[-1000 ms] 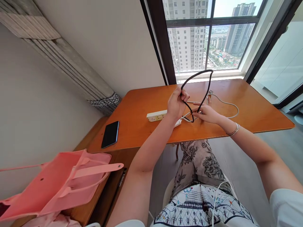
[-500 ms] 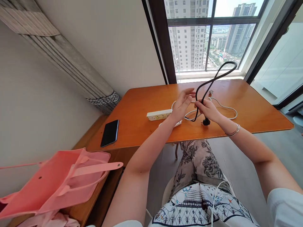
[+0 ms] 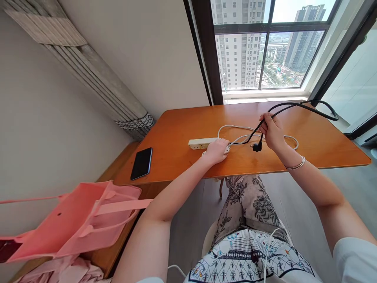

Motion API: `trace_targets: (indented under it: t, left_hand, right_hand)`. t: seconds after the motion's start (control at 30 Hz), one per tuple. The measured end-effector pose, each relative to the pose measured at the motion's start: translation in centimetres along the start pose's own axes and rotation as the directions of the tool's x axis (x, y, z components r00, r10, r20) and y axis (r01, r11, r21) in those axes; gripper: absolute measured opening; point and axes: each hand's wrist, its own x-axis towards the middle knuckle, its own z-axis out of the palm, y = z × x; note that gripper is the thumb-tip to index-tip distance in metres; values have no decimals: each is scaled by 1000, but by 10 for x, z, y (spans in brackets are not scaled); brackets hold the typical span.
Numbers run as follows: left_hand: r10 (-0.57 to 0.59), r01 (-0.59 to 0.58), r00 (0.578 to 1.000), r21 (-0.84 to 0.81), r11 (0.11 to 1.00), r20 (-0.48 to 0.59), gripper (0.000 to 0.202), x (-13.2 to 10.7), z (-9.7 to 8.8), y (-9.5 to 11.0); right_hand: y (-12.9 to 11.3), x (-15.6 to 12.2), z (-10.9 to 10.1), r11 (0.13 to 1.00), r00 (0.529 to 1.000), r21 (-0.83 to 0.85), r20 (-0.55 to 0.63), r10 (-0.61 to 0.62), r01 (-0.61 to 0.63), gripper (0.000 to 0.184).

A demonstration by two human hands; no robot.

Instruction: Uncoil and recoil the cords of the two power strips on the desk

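My right hand [image 3: 272, 133] pinches a folded black power cord [image 3: 309, 106] above the table, its loop sticking out to the right. From that grip hangs the cord's black plug [image 3: 257, 146], just over the tabletop. My left hand [image 3: 217, 151] is closed over the end of a white power strip [image 3: 203, 153], mostly hidden beneath the fingers, where the black cord runs in. Right behind it lies a longer white power strip [image 3: 198, 144] with sockets facing me. Its white cord [image 3: 235, 126] curls across the wood behind both hands.
The orange-brown wooden table [image 3: 176, 169] stands against the window [image 3: 244, 63]. A dark phone or tablet [image 3: 141, 163] lies at its left end. Left of the table, a pink bag [image 3: 85, 220] gapes open. A curtain [image 3: 97, 74] hangs along the left wall.
My left hand has come down from the cord onto the near power strip. My right hand has moved right and slightly up, and the black cord's loop has swung down to the right.
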Motion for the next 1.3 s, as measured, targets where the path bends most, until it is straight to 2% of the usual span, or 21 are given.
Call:
trace_targets:
  t: [0.2, 0.3, 0.37, 0.47, 0.53, 0.67, 0.9, 1.03, 1.2, 1.3]
  left_hand:
    - [-40, 40, 998, -12, 999, -54, 40, 2, 8, 2]
    - [-51, 48, 995, -45, 998, -86, 45, -1, 11, 4]
    - [-70, 66, 996, -65, 996, -61, 51, -2, 11, 4]
    - [-93, 95, 995, -92, 991, 30, 56, 1, 8, 4]
    - [-87, 94, 994, -89, 992, 73, 52, 5, 5, 4]
    - [-66, 72, 995, -69, 995, 79, 47, 8, 3, 4]
    - [13, 0, 994, -115, 993, 112, 38, 1, 0, 4]
    - [8, 7, 995, -140, 990, 102, 44, 1, -1, 4]
    - [46, -34, 992, -108, 994, 114, 51, 4, 0, 3]
    - [12, -3, 997, -105, 994, 83, 52, 3, -7, -2]
  right_hand:
    - [-2, -4, -3, 1000, 1000, -2, -2, -23, 23, 54]
    - [-1, -8, -5, 1000, 1000, 9, 25, -9, 9, 53]
    - [-1, -11, -5, 1000, 999, 3, 39, 12, -12, 53]
    - [1, -13, -4, 1000, 999, 0, 40, 28, -28, 55]
    - [3, -12, -3, 1000, 1000, 3, 16, 13, -13, 56]
    - [7, -7, -5, 999, 998, 20, -51, -24, 25, 57]
    - [14, -1, -15, 999, 991, -1, -126, -39, 39, 58]
    - [20, 3, -24, 997, 981, -14, -181, -73, 71, 57]
    - [22, 2, -35, 997, 979, -8, -190, -71, 71, 55]
    - [21, -3, -42, 999, 977, 4, -208, -50, 52, 54]
